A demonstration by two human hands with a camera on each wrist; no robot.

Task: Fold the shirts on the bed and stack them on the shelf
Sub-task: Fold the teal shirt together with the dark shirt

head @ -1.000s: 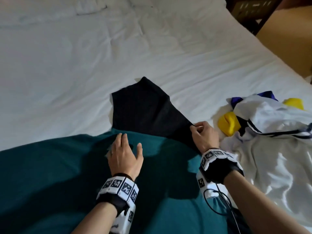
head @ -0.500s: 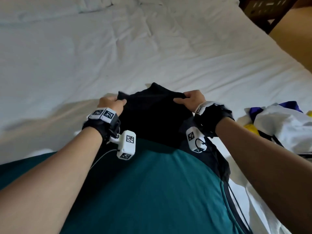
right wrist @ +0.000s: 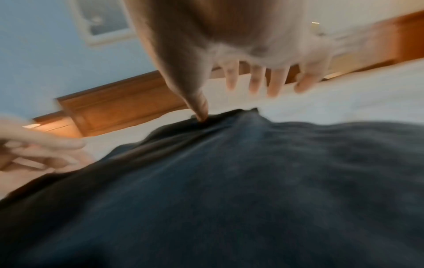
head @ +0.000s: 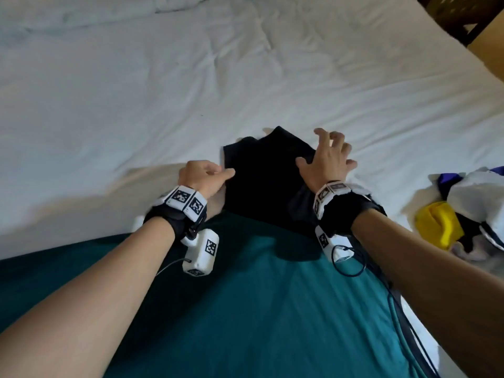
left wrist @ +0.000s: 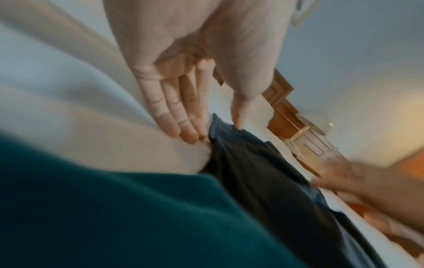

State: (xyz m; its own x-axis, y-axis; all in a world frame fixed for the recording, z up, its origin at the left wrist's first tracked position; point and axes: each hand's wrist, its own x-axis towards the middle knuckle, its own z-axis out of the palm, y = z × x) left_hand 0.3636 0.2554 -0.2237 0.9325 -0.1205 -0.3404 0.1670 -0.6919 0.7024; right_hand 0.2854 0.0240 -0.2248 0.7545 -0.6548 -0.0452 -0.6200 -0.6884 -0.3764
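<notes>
I see a pale blue wall (right wrist: 45, 54), a wooden headboard (right wrist: 119, 108), and tan floor (head: 488, 47) beside dark furniture (head: 458, 15).

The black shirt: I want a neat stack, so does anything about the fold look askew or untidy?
Yes. The black shirt has an uneven far edge, one corner poking up into a point past the rest. The left hand touches its left edge; the right hand hovers spread above it. Beside them lies an unfolded heap of clothes.

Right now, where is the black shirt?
In the head view the black shirt lies centre on the white bed, between both hands, its near end overlapping the teal cloth.
</notes>
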